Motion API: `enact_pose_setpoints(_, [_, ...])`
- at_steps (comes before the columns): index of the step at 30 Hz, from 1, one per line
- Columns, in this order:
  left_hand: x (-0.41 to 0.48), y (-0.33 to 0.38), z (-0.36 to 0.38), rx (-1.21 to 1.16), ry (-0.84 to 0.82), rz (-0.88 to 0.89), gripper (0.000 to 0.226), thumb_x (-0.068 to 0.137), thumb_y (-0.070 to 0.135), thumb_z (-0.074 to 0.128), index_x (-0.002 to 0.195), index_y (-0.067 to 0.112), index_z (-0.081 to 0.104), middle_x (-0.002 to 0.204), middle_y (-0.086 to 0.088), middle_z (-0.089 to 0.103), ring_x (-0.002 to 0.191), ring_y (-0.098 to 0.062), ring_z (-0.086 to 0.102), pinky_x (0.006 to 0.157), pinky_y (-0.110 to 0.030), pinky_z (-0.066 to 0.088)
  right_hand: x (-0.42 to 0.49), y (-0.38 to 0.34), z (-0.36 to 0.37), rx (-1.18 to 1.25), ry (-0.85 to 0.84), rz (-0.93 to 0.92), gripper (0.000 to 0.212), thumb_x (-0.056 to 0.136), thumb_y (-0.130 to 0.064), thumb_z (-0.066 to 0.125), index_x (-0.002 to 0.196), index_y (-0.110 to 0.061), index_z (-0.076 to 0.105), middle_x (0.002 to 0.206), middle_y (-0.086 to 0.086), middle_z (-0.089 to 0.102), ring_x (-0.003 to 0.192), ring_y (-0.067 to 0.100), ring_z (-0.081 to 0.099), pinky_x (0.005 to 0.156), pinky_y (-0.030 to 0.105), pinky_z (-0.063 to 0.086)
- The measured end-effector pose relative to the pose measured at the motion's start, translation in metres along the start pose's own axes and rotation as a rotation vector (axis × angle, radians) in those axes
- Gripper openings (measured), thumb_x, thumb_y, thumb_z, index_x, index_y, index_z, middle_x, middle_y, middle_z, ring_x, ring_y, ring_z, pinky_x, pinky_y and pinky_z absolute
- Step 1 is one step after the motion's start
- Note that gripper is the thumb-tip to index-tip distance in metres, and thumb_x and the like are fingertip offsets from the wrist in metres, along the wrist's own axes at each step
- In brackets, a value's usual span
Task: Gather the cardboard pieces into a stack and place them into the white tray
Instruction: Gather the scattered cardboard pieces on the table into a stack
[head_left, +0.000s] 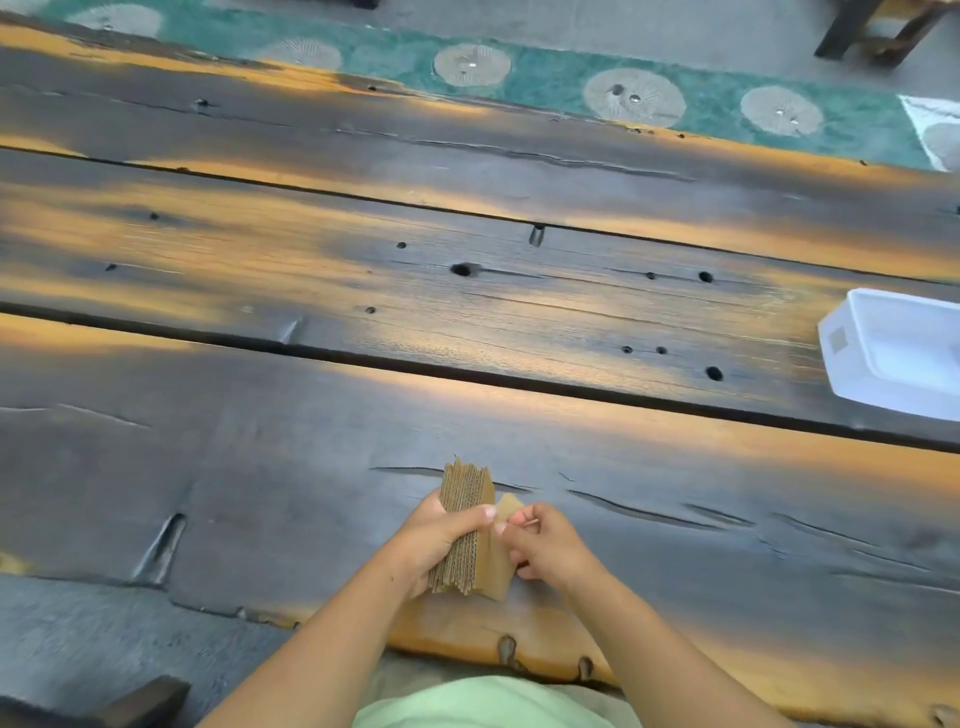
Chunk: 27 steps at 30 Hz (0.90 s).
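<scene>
A stack of brown corrugated cardboard pieces (466, 493) stands on edge near the table's front edge, its fluted edges facing up. My left hand (441, 535) wraps around the stack from the left, thumb across its top. My right hand (540, 543) presses against the stack's right face, pinching the outermost cardboard piece (508, 506), which leans slightly away from the rest. The white tray (852, 358) sits far to the right on the table, partly cut off by the frame edge; what shows of its inside holds nothing.
The dark wooden plank table (363, 291) has gaps between boards, knot holes and cracks. A green patterned runner (545, 83) lies along the far edge. Dark furniture legs (852, 31) stand at the top right.
</scene>
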<state>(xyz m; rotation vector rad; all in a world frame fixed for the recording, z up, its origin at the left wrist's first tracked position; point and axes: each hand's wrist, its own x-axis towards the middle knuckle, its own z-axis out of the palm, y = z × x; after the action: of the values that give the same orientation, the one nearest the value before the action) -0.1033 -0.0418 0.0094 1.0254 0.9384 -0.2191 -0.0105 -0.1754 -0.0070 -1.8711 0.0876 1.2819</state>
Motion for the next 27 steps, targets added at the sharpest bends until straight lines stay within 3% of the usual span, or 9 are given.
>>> enact_pose_setpoints(3, [0.002, -0.001, -0.008, 0.130, 0.076, 0.046, 0.042, 0.082, 0.014, 0.079, 0.119, 0.005, 0.061, 0.095, -0.015, 0.071, 0.082, -0.027, 0.069, 0.078, -0.042, 0.058, 0.005, 0.011, 0.004, 0.078, 0.222, 0.060, 0.010, 0.093, -0.016, 0.061, 0.094, -0.015, 0.051, 0.090, 0.007, 0.057, 0.082, 0.024, 0.056, 0.085, 0.042, 0.053])
enact_pose_setpoints(6, [0.004, -0.003, -0.018, 0.221, 0.094, 0.083, 0.039, 0.083, 0.019, 0.080, 0.116, 0.015, 0.061, 0.094, -0.009, 0.072, 0.078, -0.021, 0.069, 0.066, -0.032, 0.059, 0.004, 0.016, 0.002, 0.161, 0.276, 0.140, 0.010, 0.093, -0.014, 0.057, 0.088, -0.015, 0.049, 0.086, 0.010, 0.052, 0.083, 0.026, 0.051, 0.079, 0.039, 0.045])
enact_pose_setpoints(10, [0.013, -0.008, -0.025, 0.229, 0.129, 0.079, 0.035, 0.082, 0.024, 0.080, 0.112, 0.021, 0.062, 0.098, -0.009, 0.074, 0.083, -0.022, 0.073, 0.071, -0.038, 0.062, 0.003, 0.017, 0.006, 0.222, 0.274, 0.205, 0.011, 0.094, -0.012, 0.053, 0.086, -0.012, 0.047, 0.076, 0.010, 0.045, 0.078, 0.025, 0.049, 0.074, 0.039, 0.044])
enact_pose_setpoints(12, [0.017, -0.010, -0.024, 0.190, 0.111, 0.053, 0.036, 0.079, 0.027, 0.081, 0.111, 0.020, 0.064, 0.098, -0.009, 0.076, 0.085, -0.024, 0.075, 0.075, -0.042, 0.063, 0.002, 0.017, 0.009, 0.265, 0.261, 0.235, 0.004, 0.094, -0.011, 0.052, 0.093, -0.007, 0.052, 0.079, 0.019, 0.051, 0.075, 0.024, 0.051, 0.074, 0.046, 0.056])
enact_pose_setpoints(14, [0.020, -0.013, -0.022, 0.181, 0.092, 0.039, 0.038, 0.075, 0.030, 0.081, 0.108, 0.018, 0.067, 0.097, -0.010, 0.078, 0.088, -0.026, 0.076, 0.081, -0.045, 0.063, 0.004, 0.018, 0.012, 0.318, 0.246, 0.256, 0.026, 0.094, -0.012, 0.056, 0.113, 0.006, 0.058, 0.100, 0.035, 0.067, 0.077, 0.024, 0.055, 0.087, 0.050, 0.058])
enact_pose_setpoints(17, [0.022, -0.017, -0.016, 0.159, 0.069, 0.034, 0.035, 0.073, 0.031, 0.079, 0.103, 0.018, 0.070, 0.099, -0.012, 0.079, 0.093, -0.029, 0.076, 0.088, -0.050, 0.061, 0.006, 0.018, 0.020, 0.391, 0.242, 0.279, 0.042, 0.094, -0.016, 0.062, 0.131, 0.004, 0.055, 0.121, 0.026, 0.070, 0.097, 0.031, 0.071, 0.098, 0.047, 0.054])
enact_pose_setpoints(19, [0.023, -0.018, -0.013, 0.152, 0.059, 0.026, 0.037, 0.071, 0.031, 0.078, 0.104, 0.017, 0.070, 0.099, -0.013, 0.079, 0.092, -0.030, 0.076, 0.085, -0.049, 0.062, 0.010, 0.019, 0.025, 0.378, 0.286, 0.277, 0.037, 0.091, -0.013, 0.062, 0.123, 0.007, 0.061, 0.119, 0.029, 0.071, 0.108, 0.042, 0.070, 0.097, 0.050, 0.054])
enact_pose_setpoints(23, [0.024, -0.024, -0.012, 0.132, 0.056, 0.007, 0.036, 0.073, 0.029, 0.079, 0.105, 0.017, 0.068, 0.096, -0.011, 0.079, 0.088, -0.027, 0.077, 0.081, -0.045, 0.063, 0.014, 0.022, 0.033, 0.296, 0.288, 0.205, 0.006, 0.086, -0.011, 0.065, 0.083, -0.010, 0.060, 0.083, 0.014, 0.062, 0.076, 0.026, 0.059, 0.071, 0.036, 0.050])
enact_pose_setpoints(27, [0.024, -0.030, -0.015, 0.068, 0.047, 0.015, 0.023, 0.084, 0.018, 0.077, 0.105, 0.016, 0.069, 0.090, -0.008, 0.079, 0.083, -0.025, 0.076, 0.076, -0.043, 0.063, 0.018, 0.024, 0.033, 0.186, 0.301, 0.161, 0.020, 0.083, -0.009, 0.068, 0.066, -0.016, 0.060, 0.075, 0.010, 0.072, 0.077, 0.029, 0.069, 0.086, 0.052, 0.061])
